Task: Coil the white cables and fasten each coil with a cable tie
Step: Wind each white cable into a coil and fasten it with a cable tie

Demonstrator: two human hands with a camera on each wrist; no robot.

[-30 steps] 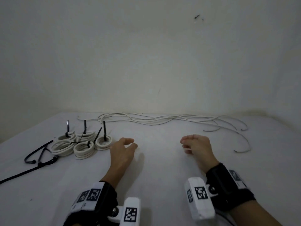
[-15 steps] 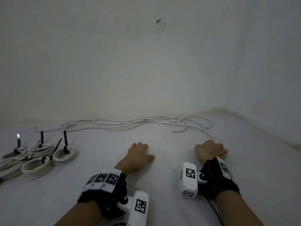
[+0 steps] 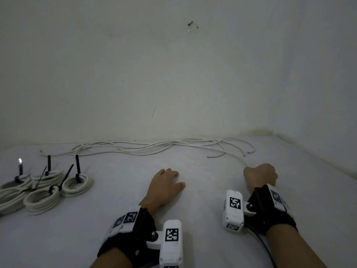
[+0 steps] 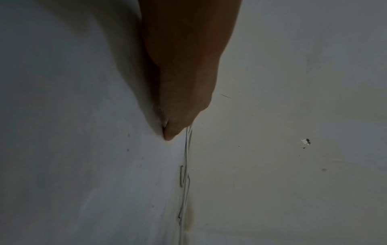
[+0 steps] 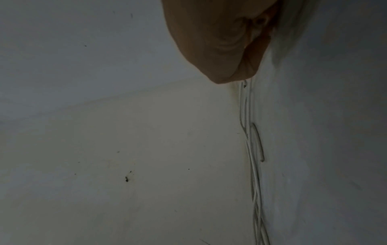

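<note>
Several loose white cables (image 3: 154,148) lie in a long bundle along the foot of the back wall; they also show in the wrist views (image 4: 186,165) (image 5: 254,165). One strand runs from the bundle to my right hand (image 3: 259,175), which is curled into a fist around that strand's end. My left hand (image 3: 166,182) lies flat on the white surface with straight fingers and holds nothing. At the far left sit several finished white coils (image 3: 77,183), each bound by a black cable tie (image 3: 77,167) whose tail sticks up.
The white surface (image 3: 202,209) meets a pale back wall (image 3: 173,84) and a side wall (image 3: 338,113) at the right. Both wrists carry black straps with white marker blocks.
My right hand has reached forward and to the right to a cable end and closed on it. My left hand has settled flat. The head view has swung right and the coils now sit further left.
</note>
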